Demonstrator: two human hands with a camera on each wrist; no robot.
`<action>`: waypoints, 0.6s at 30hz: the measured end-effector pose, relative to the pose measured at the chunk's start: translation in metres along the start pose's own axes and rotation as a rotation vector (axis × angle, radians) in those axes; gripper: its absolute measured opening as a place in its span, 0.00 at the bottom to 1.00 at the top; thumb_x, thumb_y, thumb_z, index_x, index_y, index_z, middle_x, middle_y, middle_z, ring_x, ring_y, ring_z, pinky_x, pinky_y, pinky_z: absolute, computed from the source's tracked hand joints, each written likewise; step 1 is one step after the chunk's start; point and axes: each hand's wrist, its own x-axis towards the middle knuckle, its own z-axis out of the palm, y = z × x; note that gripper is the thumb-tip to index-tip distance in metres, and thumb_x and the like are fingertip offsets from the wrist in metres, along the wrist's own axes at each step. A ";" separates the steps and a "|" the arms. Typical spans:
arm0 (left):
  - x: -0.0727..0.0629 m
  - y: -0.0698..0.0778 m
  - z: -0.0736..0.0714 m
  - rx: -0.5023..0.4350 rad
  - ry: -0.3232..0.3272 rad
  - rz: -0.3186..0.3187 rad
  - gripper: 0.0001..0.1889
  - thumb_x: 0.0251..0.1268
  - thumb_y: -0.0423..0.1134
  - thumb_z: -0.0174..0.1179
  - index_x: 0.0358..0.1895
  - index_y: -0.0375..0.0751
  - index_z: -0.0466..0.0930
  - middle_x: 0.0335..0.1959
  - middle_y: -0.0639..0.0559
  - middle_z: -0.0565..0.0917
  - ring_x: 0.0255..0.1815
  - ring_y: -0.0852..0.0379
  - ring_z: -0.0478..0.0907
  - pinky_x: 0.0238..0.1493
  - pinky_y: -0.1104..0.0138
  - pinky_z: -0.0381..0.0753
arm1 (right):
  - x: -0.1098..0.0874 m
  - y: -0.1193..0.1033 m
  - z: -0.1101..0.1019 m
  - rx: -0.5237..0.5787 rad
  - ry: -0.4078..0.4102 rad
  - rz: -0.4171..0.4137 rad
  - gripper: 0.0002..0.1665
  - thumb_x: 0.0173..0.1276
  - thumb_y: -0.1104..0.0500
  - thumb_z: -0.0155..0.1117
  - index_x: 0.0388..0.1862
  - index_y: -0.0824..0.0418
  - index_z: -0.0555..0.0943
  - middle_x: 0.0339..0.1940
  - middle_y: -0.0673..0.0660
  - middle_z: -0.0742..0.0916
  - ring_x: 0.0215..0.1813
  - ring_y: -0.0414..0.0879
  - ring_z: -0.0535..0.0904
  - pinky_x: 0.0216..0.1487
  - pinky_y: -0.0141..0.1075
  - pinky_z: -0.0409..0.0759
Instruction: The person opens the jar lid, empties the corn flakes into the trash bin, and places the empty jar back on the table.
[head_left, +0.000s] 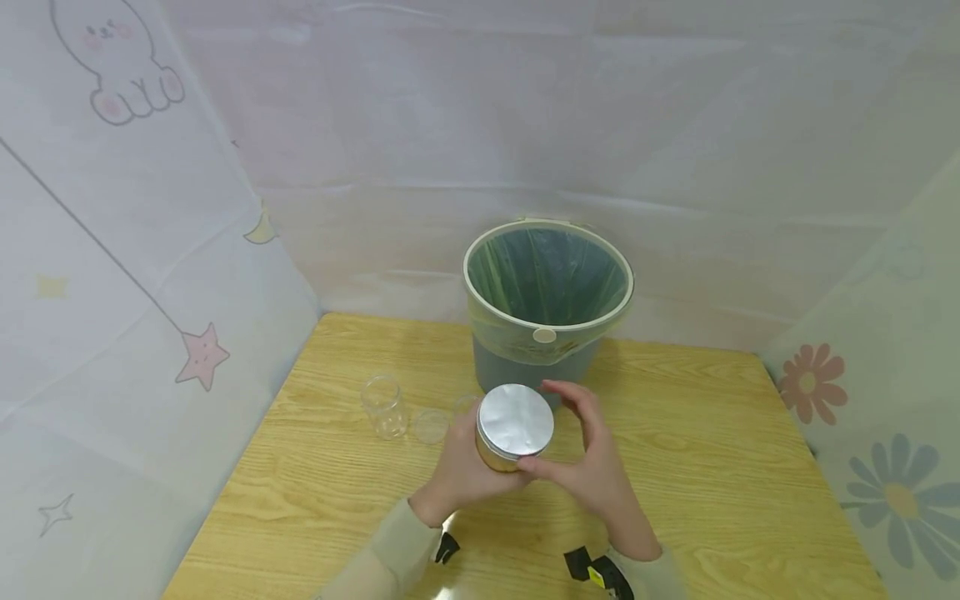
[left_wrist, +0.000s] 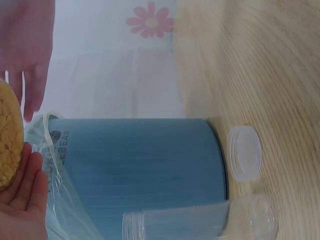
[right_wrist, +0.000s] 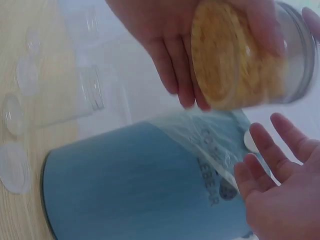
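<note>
My left hand [head_left: 467,467] grips a clear jar [right_wrist: 240,65] of yellow flakes, its fingers and thumb around the side. A silver foil seal [head_left: 516,419] covers the jar's top. In the right wrist view the jar lies tilted across the picture because the camera is turned. My right hand [head_left: 592,471] is at the jar's right side, thumb at the foil's near edge. Its other fingers [right_wrist: 272,150] are spread and bent a little, apart from the jar. The left wrist view catches only the flake-filled base of the jar, at its left edge.
Behind the hands stands a blue-grey bin [left_wrist: 140,165] with a translucent liner [head_left: 551,275] over its rim. An uncapped clear jar [head_left: 385,408] stands left of the hands. Clear round lids, one [head_left: 432,427] beside that jar, lie on the wooden table [head_left: 300,492]. Printed cloth surrounds the table.
</note>
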 end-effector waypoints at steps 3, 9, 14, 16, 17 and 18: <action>0.002 0.001 -0.003 0.002 0.020 -0.009 0.44 0.39 0.39 0.83 0.66 0.45 0.71 0.54 0.51 0.83 0.52 0.51 0.82 0.53 0.57 0.82 | 0.001 0.000 -0.006 -0.001 0.027 -0.041 0.48 0.41 0.75 0.83 0.66 0.68 0.75 0.63 0.64 0.77 0.68 0.53 0.67 0.71 0.39 0.62; 0.009 0.019 -0.006 0.000 0.038 -0.007 0.43 0.37 0.34 0.82 0.64 0.40 0.73 0.52 0.49 0.83 0.51 0.51 0.82 0.52 0.57 0.82 | 0.003 0.000 -0.003 -0.008 0.042 -0.132 0.39 0.45 0.73 0.81 0.59 0.68 0.80 0.58 0.66 0.80 0.66 0.57 0.68 0.69 0.39 0.64; 0.013 0.033 -0.007 0.006 0.024 0.030 0.41 0.34 0.29 0.80 0.61 0.33 0.74 0.51 0.45 0.84 0.50 0.51 0.82 0.52 0.57 0.82 | 0.003 -0.002 0.008 -0.050 0.019 -0.078 0.49 0.42 0.64 0.87 0.66 0.62 0.77 0.62 0.59 0.79 0.66 0.55 0.68 0.66 0.40 0.66; 0.012 0.034 -0.005 -0.003 0.000 0.051 0.41 0.34 0.28 0.79 0.61 0.32 0.74 0.52 0.43 0.84 0.51 0.50 0.82 0.52 0.56 0.82 | 0.002 -0.004 0.013 -0.048 -0.003 -0.011 0.53 0.40 0.61 0.89 0.69 0.59 0.74 0.64 0.56 0.77 0.66 0.54 0.68 0.64 0.42 0.67; 0.012 0.034 -0.004 -0.008 -0.010 0.064 0.41 0.35 0.28 0.79 0.61 0.32 0.73 0.52 0.42 0.83 0.52 0.49 0.81 0.53 0.56 0.82 | 0.002 -0.004 0.016 -0.037 -0.013 0.021 0.55 0.40 0.61 0.89 0.70 0.58 0.73 0.65 0.54 0.76 0.65 0.53 0.68 0.63 0.43 0.68; 0.012 0.034 -0.003 -0.017 -0.019 0.073 0.41 0.36 0.28 0.79 0.62 0.32 0.73 0.53 0.42 0.83 0.53 0.49 0.81 0.53 0.56 0.81 | 0.001 -0.005 0.018 -0.028 -0.019 0.047 0.56 0.40 0.60 0.90 0.71 0.58 0.73 0.66 0.54 0.75 0.65 0.53 0.69 0.62 0.45 0.70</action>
